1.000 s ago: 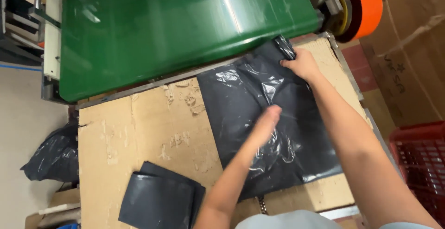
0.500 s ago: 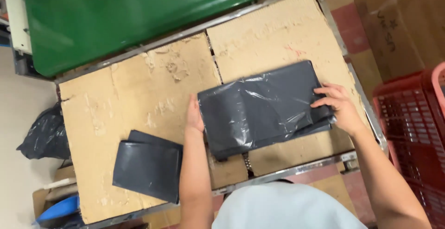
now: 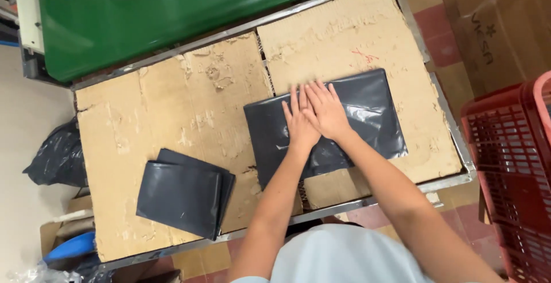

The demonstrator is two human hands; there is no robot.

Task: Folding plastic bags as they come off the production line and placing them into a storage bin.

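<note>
A dark grey plastic bag (image 3: 367, 116), folded into a rectangle, lies on the cardboard-covered table (image 3: 189, 105) at centre right. My left hand (image 3: 298, 123) and my right hand (image 3: 326, 108) rest side by side on its middle, palms down and fingers spread flat, pressing the bag against the table. Neither hand grips anything. A small stack of folded dark grey bags (image 3: 182, 191) sits near the table's front left, apart from both hands.
A green conveyor belt (image 3: 172, 13) runs along the table's far edge. A red plastic crate (image 3: 511, 168) stands at the right, with brown cartons (image 3: 505, 25) behind it. A crumpled black bag (image 3: 57, 157) lies on the floor at the left.
The bag went from spread open to folded into a rectangle. My hands, at its two ends half a second ago, have come together on its middle.
</note>
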